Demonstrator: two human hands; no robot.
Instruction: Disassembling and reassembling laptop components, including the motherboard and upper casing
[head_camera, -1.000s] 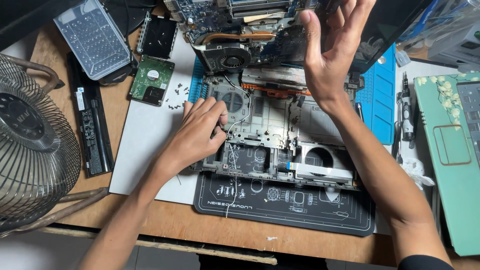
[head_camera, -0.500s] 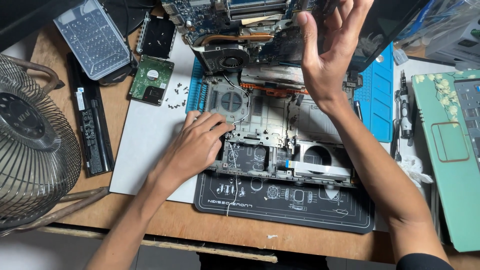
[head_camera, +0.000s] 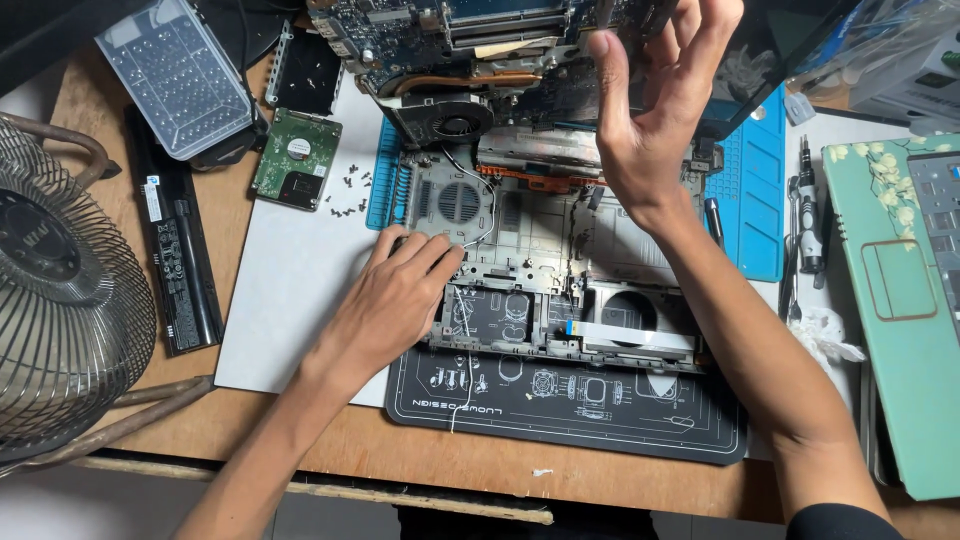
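Two hands at an opened laptop base (head_camera: 560, 270): left hand (head_camera: 400, 300) lies flat, fingers spread, on its left edge; right hand (head_camera: 650, 110) grips the lifted motherboard (head_camera: 470, 50) above it.

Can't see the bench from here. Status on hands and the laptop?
Left hand flat on the laptop base. Right hand grips the lifted motherboard edge. White wire runs from base towards board; loose screws beside.

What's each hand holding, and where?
The right hand grips the lifted circuit board by its right edge. The left hand holds nothing, pressing on the laptop base.
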